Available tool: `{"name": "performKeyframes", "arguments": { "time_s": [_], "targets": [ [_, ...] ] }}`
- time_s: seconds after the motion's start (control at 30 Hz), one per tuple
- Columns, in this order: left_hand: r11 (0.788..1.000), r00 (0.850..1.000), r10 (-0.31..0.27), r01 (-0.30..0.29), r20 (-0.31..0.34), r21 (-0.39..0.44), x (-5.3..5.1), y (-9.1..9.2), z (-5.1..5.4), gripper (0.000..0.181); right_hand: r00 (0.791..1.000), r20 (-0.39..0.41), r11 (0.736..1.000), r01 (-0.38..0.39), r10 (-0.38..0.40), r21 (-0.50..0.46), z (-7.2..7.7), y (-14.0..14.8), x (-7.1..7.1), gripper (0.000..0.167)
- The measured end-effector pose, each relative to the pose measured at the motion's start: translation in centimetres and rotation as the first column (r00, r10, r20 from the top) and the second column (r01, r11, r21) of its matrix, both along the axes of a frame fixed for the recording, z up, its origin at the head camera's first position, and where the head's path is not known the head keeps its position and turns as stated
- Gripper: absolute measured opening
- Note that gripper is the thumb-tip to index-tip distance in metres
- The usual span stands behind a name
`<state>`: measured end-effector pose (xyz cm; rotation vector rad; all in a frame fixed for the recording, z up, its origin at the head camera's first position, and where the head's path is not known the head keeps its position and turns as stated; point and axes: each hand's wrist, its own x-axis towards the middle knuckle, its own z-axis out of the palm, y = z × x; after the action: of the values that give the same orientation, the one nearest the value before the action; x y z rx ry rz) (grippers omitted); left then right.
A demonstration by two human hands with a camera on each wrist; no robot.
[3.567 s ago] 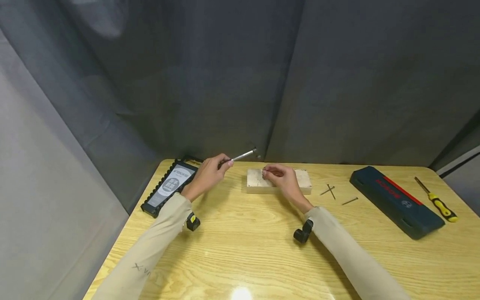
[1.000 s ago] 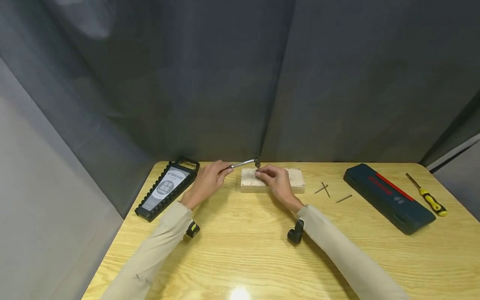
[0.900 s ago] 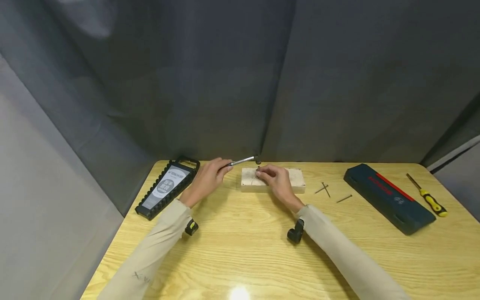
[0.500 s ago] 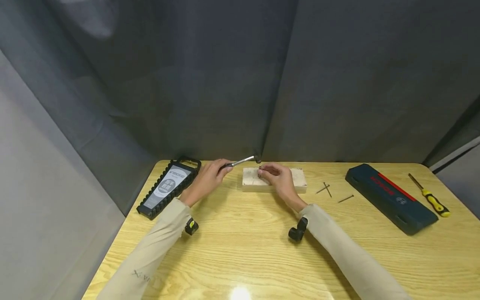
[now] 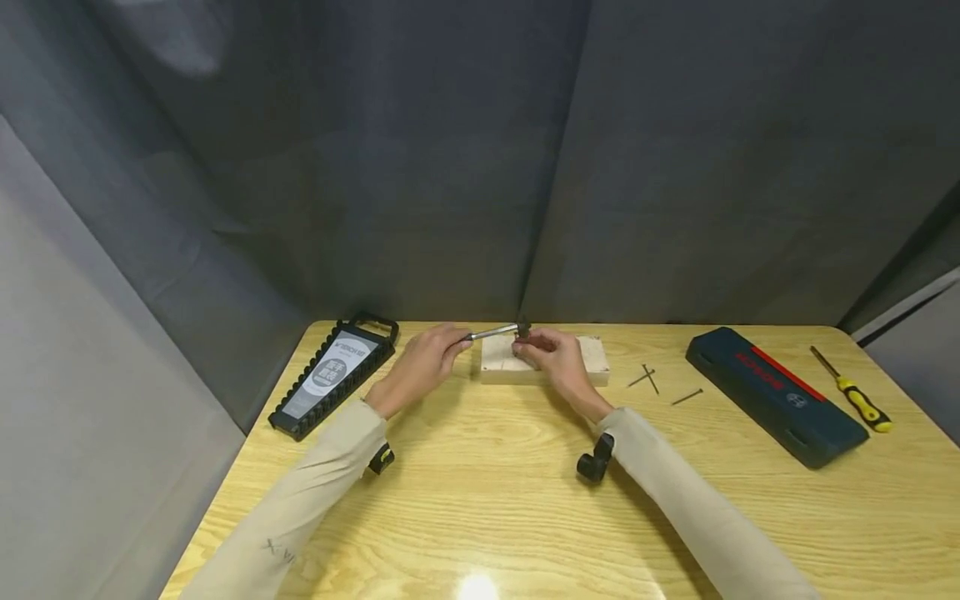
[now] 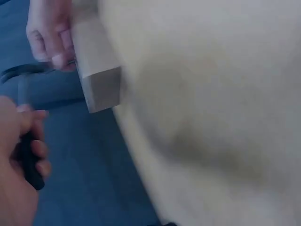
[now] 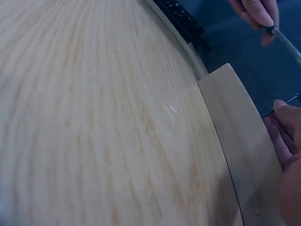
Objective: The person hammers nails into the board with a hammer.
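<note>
Fingers [image 6: 41, 149] of the left hand [image 5: 427, 360] round a hammer [image 5: 495, 332], those of the right hand [image 5: 561, 360] pinching a nail [image 7: 291, 100]

The left hand is curled about the hammer's dark handle, its silver shaft pointing across toward the right hand. On the other side, thumb and fingers grip the nail, which points up from the top of a pale wooden block [image 5: 517, 377]. The block lies close to the far edge of the desk [image 5: 480, 467], long side along that edge, around the middle. The hammer's head is right at the nail, though with the left wrist view blurred I cannot fairly say whether the two touch.

At the desk's far left corner lies a black rack [image 5: 332, 377] with a pale label, its handle loop toward the far edge. Just right of the block, two crossed nails [image 5: 650, 374] lie flat, and a single loose nail [image 5: 687, 397] rests near them. Farther over, a dark blue case [image 5: 776, 396] with a red stripe lies slantwise, and between it and the desk's right edge is a screwdriver [image 5: 862, 407], its tip toward the far right corner. Behind the far edge hangs a dark grey curtain [image 5: 420, 167]
</note>
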<state>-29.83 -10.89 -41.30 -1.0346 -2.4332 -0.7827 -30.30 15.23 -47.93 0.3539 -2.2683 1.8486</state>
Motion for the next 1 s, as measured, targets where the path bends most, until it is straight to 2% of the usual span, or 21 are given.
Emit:
{"name": "performKeyframes", "arguments": {
  "time_s": [0.03,0.1,0.2,0.3,0.47,0.53,0.6,0.67,0.73,0.8,0.9,0.97,1.0],
  "targets": [
    [1.000,1.000,0.008,-0.007,0.006,-0.027,0.0,-0.1,-0.3,0.021,1.000,0.000,1.000,0.004,-0.004,0.004,0.0,0.0,0.0,0.018],
    [1.000,0.999,0.028,-0.028,0.027,0.003,-0.1,-0.3,-0.7,0.021,1.000,-0.006,1.000,0.007,-0.006,0.006,0.0,0.0,-0.1,0.020],
    [0.998,0.999,0.047,-0.048,0.021,0.045,-0.3,-0.7,-0.9,0.022,1.000,-0.016,1.000,0.007,-0.007,0.002,0.0,-0.1,-0.2,0.023],
    [0.999,0.999,0.047,-0.047,0.003,0.026,-0.4,-0.9,-0.9,0.022,1.000,-0.019,1.000,-0.002,0.001,-0.005,0.2,-0.2,-0.1,0.024],
    [0.999,0.999,0.033,-0.033,-0.018,0.004,-0.3,-0.8,-0.5,0.021,0.999,-0.032,1.000,0.003,-0.003,0.002,1.9,-0.5,1.0,0.023],
    [0.999,0.999,0.028,-0.027,-0.024,0.047,-0.3,-0.6,0.1,0.022,0.999,-0.041,1.000,0.007,-0.007,0.006,2.7,-0.6,1.6,0.023],
    [0.990,0.999,0.030,-0.026,-0.025,0.139,-0.2,-0.4,0.7,0.024,0.999,-0.043,1.000,0.011,-0.010,0.014,3.1,-0.7,2.1,0.023],
    [0.968,0.999,0.033,-0.025,-0.027,0.248,-0.1,-0.2,1.2,0.026,1.000,-0.029,1.000,0.011,-0.010,0.025,3.2,-0.7,2.3,0.023],
    [0.950,1.000,0.024,-0.022,-0.002,0.311,0.0,-0.1,1.2,0.028,1.000,-0.016,0.999,0.013,-0.012,0.033,3.0,-0.7,2.3,0.024],
    [0.967,1.000,0.022,-0.025,0.014,0.252,0.1,-0.2,0.9,0.027,1.000,-0.011,0.999,0.015,-0.015,0.044,2.9,-0.7,2.3,0.023],
    [0.996,0.999,0.020,-0.023,0.038,0.089,0.2,-0.5,0.0,0.025,1.000,-0.022,0.998,0.019,-0.018,0.055,2.9,-0.8,2.2,0.023],
    [0.999,0.999,0.023,-0.024,0.027,0.025,0.1,-0.7,-0.5,0.023,0.999,-0.026,0.998,0.023,-0.021,0.060,3.0,-0.8,2.2,0.023],
    [0.999,0.999,0.026,-0.027,0.032,0.035,0.0,-0.8,-0.5,0.023,1.000,-0.022,0.998,0.024,-0.023,0.056,3.1,-0.8,2.2,0.023]
  ]
}}
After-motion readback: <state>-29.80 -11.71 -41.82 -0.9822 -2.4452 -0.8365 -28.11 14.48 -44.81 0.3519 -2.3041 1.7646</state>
